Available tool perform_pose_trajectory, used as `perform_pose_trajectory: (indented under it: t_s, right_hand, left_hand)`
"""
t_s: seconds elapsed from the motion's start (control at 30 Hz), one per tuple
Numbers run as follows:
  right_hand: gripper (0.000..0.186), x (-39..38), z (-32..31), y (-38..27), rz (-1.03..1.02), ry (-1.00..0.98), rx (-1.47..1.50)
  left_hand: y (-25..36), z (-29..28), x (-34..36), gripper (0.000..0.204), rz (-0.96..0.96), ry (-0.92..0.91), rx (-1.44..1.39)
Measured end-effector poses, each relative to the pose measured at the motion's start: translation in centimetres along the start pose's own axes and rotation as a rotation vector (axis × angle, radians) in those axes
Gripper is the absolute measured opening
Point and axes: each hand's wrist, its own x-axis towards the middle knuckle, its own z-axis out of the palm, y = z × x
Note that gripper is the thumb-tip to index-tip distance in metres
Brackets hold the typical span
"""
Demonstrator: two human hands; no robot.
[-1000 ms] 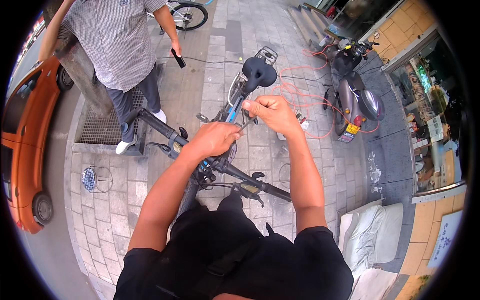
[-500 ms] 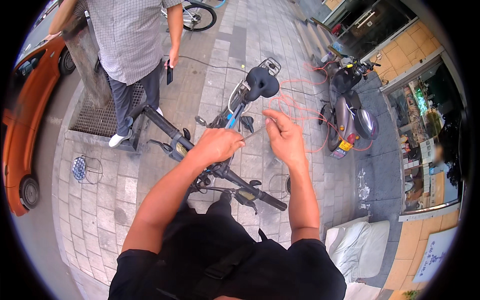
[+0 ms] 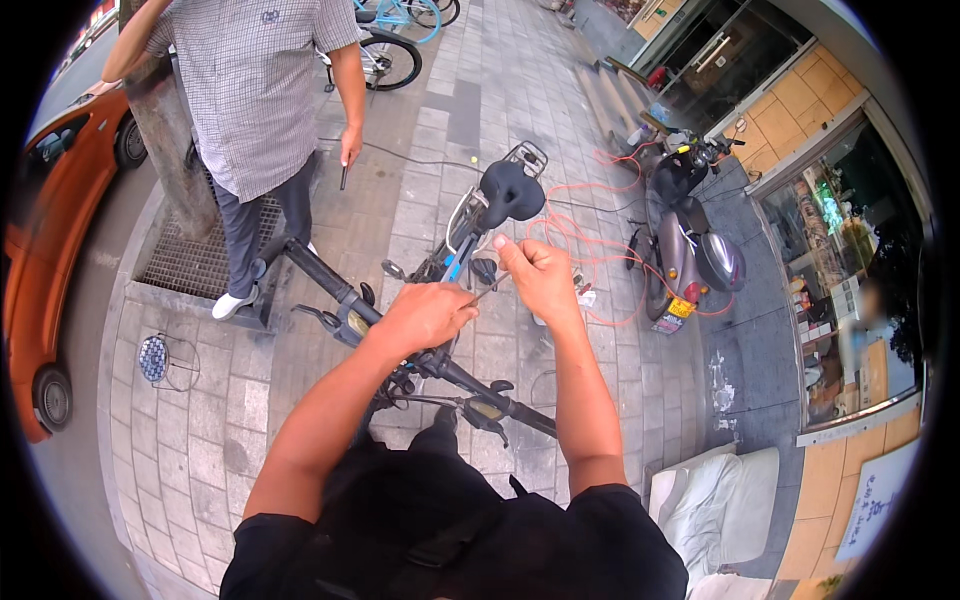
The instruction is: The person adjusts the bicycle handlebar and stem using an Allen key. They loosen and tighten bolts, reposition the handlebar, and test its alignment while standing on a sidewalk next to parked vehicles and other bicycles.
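Note:
Above a bicycle (image 3: 457,375), my left hand (image 3: 428,316) is closed, its fingertips pinching one end of a thin dark rod or stiff cable piece (image 3: 490,288). My right hand (image 3: 545,282) holds the other end between thumb and curled fingers. The short piece slants up from left to right; its exact kind is too small to make out. Below my hands runs the bicycle's black handlebar (image 3: 326,275), with grips and brake levers. Its black saddle (image 3: 512,193) lies just beyond my right hand, and my left hand hides part of the frame.
A person in a checked shirt (image 3: 245,100) stands at far left, holding a dark phone (image 3: 344,177). An orange car (image 3: 55,250) is on the road. To the right are a parked scooter (image 3: 675,250), orange cable (image 3: 612,322), a white covered bundle (image 3: 715,505) and a shop window (image 3: 850,280).
My right hand has come left and closer to my left hand. The thin piece stays between them. The view has shifted slightly, and the person's phone now shows edge-on.

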Motion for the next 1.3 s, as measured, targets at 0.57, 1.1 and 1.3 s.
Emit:
perform_pose_trajectory:
  t_s: [0.57,1.1,1.3]
  right_hand:
    - [0.027,-4.4,0.6,-2.0,0.024,0.063,0.027]
    - [0.028,-0.1,-0.4,-0.3,0.339,-0.073,0.446]
    - [0.031,-2.4,-2.2,1.4,-0.029,-0.105,0.097]
  left_hand:
    - [-0.6,-0.3,-0.4,0.02,-0.026,-0.019,0.045]
    - [-0.8,0.3,-0.6,0.022,-0.062,-0.027,0.017]
    - [-0.4,0.1,-0.9,0.023,-0.072,-0.066,0.045]
